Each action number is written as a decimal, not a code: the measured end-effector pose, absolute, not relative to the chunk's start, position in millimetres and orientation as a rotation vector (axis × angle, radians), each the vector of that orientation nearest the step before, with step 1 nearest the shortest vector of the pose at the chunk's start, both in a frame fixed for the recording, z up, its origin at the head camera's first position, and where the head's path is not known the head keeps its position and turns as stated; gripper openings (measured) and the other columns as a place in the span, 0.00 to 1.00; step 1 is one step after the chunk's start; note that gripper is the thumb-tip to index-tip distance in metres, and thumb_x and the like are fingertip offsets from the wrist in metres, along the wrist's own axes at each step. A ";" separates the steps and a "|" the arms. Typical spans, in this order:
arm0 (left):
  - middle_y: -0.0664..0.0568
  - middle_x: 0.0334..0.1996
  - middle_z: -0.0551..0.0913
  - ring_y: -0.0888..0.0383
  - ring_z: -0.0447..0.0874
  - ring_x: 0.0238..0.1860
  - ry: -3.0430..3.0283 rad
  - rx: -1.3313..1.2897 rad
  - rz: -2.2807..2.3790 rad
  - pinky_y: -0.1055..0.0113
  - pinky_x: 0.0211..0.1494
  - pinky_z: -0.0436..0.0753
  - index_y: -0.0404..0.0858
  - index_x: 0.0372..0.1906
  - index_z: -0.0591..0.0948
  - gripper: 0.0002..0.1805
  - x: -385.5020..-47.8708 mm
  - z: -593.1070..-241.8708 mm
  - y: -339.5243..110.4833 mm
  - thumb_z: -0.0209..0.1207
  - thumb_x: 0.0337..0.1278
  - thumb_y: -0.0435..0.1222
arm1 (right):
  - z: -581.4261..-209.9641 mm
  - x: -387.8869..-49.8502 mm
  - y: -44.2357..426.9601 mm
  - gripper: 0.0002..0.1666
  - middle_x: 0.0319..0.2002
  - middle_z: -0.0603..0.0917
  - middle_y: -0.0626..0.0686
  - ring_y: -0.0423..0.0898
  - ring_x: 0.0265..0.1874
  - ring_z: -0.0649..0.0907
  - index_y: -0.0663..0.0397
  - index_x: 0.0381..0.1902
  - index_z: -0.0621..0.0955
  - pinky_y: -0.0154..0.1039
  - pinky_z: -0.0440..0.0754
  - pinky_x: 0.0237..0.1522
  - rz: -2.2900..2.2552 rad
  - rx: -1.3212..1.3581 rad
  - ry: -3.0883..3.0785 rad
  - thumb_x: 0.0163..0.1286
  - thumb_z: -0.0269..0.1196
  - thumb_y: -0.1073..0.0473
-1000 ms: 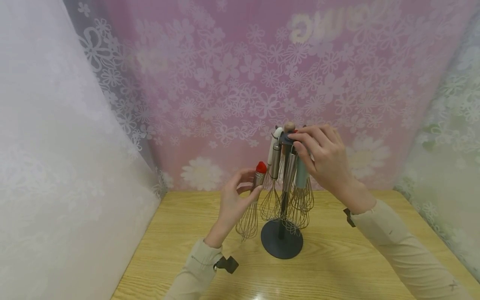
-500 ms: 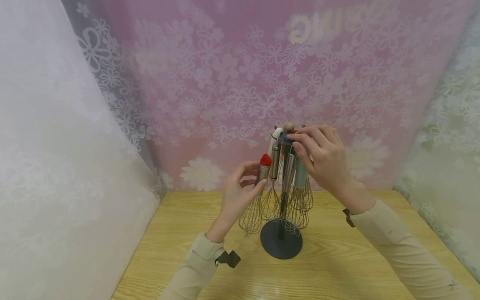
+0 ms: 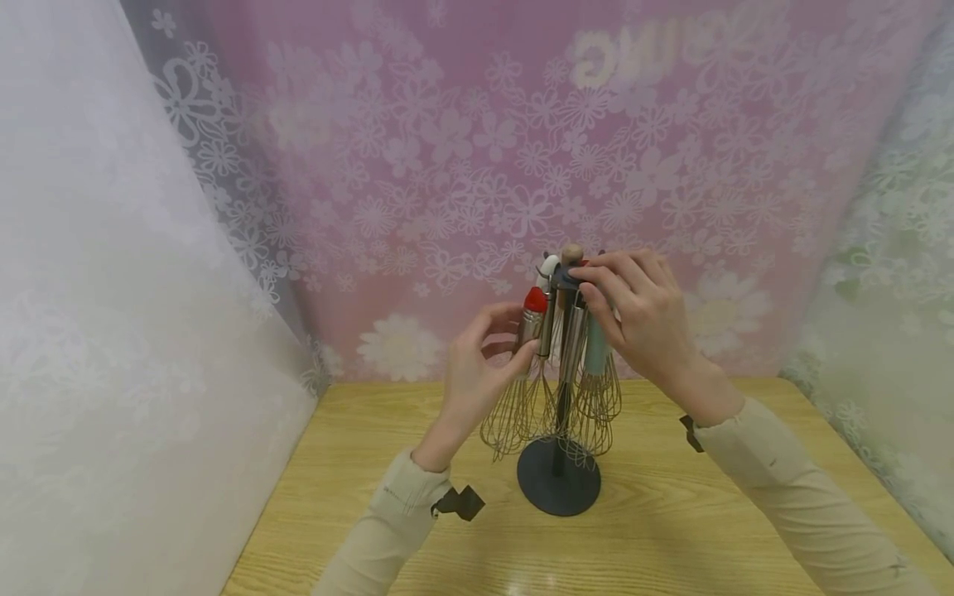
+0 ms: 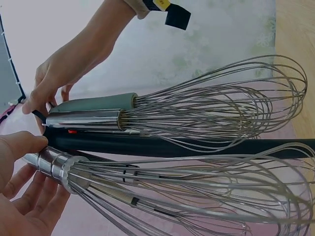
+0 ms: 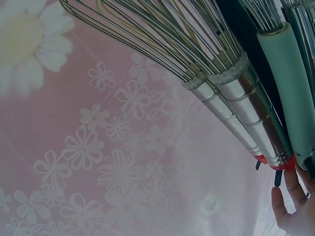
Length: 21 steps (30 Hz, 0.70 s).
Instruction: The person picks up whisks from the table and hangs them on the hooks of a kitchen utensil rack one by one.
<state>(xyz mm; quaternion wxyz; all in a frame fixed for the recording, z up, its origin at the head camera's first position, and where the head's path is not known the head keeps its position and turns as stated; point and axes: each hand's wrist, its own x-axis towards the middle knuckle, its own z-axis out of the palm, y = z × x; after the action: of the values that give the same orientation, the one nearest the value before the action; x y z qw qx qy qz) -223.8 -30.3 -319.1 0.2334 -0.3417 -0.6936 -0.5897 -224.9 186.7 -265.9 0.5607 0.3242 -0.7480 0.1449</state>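
My left hand (image 3: 477, 368) pinches the steel handle of a red-tipped whisk (image 3: 531, 327), thumb on one side and fingers on the other. The whisk is nearly upright, wires down, just left of a black whisk stand (image 3: 559, 480). In the left wrist view its steel collar (image 4: 51, 162) lies close beside the stand's dark pole (image 4: 206, 146). At the top of the stand, my right hand (image 3: 644, 310) grips the hub, index finger above and thumb lower. A mint-green whisk (image 3: 596, 348) hangs beside that thumb. Whether the held whisk touches a hook cannot be seen.
Several other whisks hang round the stand, among them a white-handled one (image 3: 550, 263) and a steel one (image 4: 86, 119). Red-ended whisks (image 5: 251, 113) show in the right wrist view. A wood-grain table (image 3: 358, 463) lies below, with a pink floral curtain (image 3: 417, 165) behind.
My left hand has carried the red-tipped whisk up and to the right, closer to the stand. My right hand stays on the stand's top.
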 end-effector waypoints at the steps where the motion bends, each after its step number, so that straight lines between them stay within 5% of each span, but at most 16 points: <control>1: 0.43 0.51 0.85 0.48 0.88 0.47 -1.901 -0.941 -1.621 0.61 0.49 0.89 0.36 0.59 0.80 0.22 -223.7 -317.6 -29.9 0.70 0.60 0.31 | -265.8 -224.8 186.6 0.29 0.42 0.85 0.60 0.61 0.40 0.78 0.61 0.45 0.87 0.55 0.73 0.40 0.342 0.764 -1.762 0.83 0.47 0.45; 21: 0.45 0.50 0.86 0.52 0.87 0.46 -1.919 -0.978 -1.539 0.64 0.46 0.88 0.36 0.60 0.80 0.22 -222.3 -299.9 -29.6 0.69 0.61 0.32 | -266.4 -224.6 187.1 0.30 0.42 0.85 0.60 0.60 0.39 0.78 0.61 0.45 0.87 0.55 0.73 0.41 0.340 0.762 -1.772 0.84 0.47 0.45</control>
<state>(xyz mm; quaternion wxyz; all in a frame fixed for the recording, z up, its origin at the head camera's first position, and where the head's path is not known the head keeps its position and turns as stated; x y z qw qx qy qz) -222.3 -29.6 -299.9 0.2449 -0.3582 -0.7028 -0.5637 -224.6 187.1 -266.4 0.5574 0.3229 -0.7512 0.1441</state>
